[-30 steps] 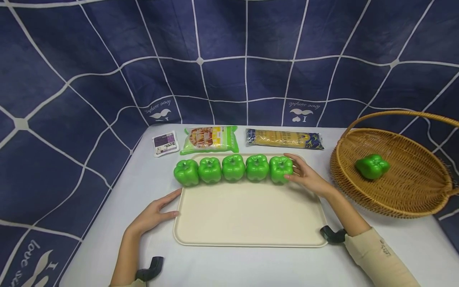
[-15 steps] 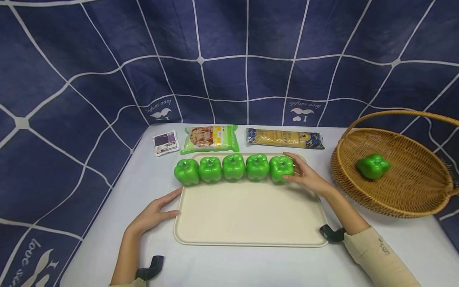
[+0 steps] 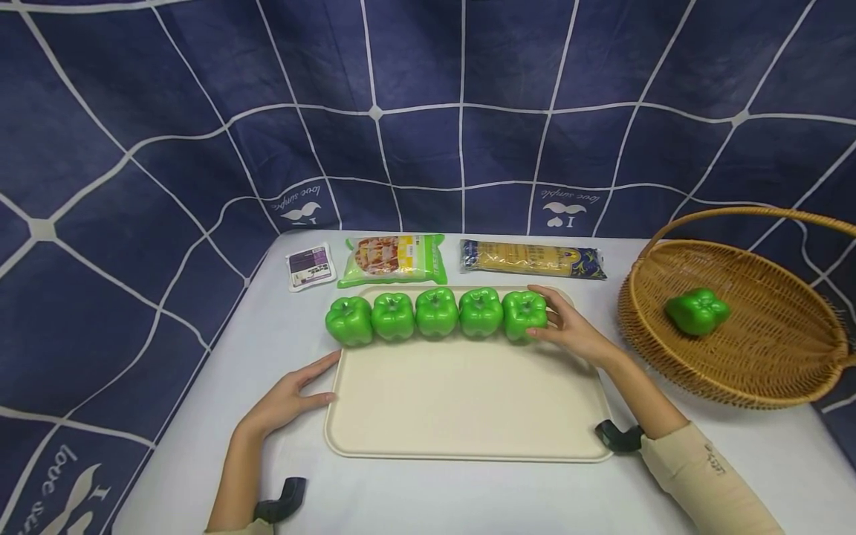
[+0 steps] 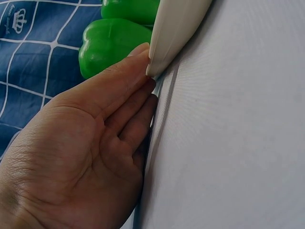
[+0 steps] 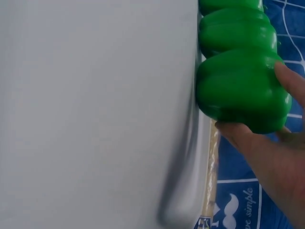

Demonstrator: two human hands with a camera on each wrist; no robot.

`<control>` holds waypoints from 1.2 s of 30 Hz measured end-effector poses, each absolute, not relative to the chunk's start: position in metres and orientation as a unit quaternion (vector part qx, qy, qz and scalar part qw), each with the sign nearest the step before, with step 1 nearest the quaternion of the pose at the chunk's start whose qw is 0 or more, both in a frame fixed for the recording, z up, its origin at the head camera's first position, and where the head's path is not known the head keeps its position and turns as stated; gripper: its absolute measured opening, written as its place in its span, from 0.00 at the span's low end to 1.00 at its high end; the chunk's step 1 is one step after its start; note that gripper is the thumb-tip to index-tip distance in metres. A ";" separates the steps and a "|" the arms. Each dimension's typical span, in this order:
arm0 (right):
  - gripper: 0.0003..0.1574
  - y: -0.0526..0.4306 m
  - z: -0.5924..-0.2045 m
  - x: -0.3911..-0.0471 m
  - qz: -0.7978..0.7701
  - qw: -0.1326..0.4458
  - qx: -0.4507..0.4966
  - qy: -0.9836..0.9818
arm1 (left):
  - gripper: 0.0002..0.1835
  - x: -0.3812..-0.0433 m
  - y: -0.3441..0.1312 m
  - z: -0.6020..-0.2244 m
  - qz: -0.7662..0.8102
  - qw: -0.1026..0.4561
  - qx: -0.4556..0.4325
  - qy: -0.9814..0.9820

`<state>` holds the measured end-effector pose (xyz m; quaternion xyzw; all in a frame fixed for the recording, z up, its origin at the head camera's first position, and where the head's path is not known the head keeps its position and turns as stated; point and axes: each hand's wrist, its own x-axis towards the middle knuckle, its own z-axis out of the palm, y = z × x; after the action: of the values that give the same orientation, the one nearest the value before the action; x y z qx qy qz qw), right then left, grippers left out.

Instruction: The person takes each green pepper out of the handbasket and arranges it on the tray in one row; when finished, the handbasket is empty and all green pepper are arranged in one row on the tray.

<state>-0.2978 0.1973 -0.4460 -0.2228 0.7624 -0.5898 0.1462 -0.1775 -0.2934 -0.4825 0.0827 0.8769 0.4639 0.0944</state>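
Right-hand fingers (image 5: 286,78): I read them as loosely cupped round the outer side of the end pepper (image 3: 524,315), thumb at its near face, index over its far shoulder. The right hand (image 3: 571,327) grasps it lightly, not clenched. That pepper stands upright at the right end of a row of five, touching its neighbour, along the far edge of the cream tray (image 3: 468,416).

Left-hand fingers (image 4: 138,90): straight and released, laid flat on the table (image 3: 281,327), fingertips touching the tray's left rim. The left hand (image 3: 284,401) holds nothing.

Handling, my judgement: the pepper's skin is glossy and uniformly bright, so I take it for a moulded hollow piece, light, stiff and somewhat slippery. A grip across its widest lobes, thumb opposite fingers, would seat best. The stem dimple on top offers little purchase. Sideways pressure would likely shunt the whole row.

Further out: a sixth pepper (image 3: 697,311) lies tilted in the wicker basket (image 3: 769,371) to the right. Three packets sit behind the tray.
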 end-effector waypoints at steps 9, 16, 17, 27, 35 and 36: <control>0.61 0.199 -0.444 -0.298 -0.578 0.139 -0.207 0.777 | 0.39 -0.178 -0.293 -0.483 0.459 0.092 0.087 0.879; 0.62 0.209 -0.424 -0.281 -0.510 0.077 -0.249 0.820 | 0.40 -0.178 -0.293 -0.483 0.469 0.092 0.089 0.874; 0.62 0.212 -0.418 -0.277 -0.493 0.061 -0.256 0.829 | 0.40 -0.178 -0.293 -0.483 0.469 0.093 0.089 0.874; 0.36 0.269 -0.365 -0.238 -0.386 -0.060 -0.251 0.886 | 0.39 -0.178 -0.294 -0.482 0.469 0.094 0.090 0.874; 0.36 0.336 -0.350 -0.238 -0.294 -0.099 -0.115 0.944 | 0.39 -0.178 -0.295 -0.483 0.466 0.093 0.093 0.875; 0.37 0.344 -0.349 -0.240 -0.282 -0.104 -0.108 0.948 | 0.39 -0.179 -0.295 -0.484 0.467 0.094 0.093 0.874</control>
<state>-0.2399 0.3438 -0.3493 -0.1084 0.9476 -0.2820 -0.1041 -0.1786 -0.2946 -0.4836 0.0930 0.8745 0.4667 0.0937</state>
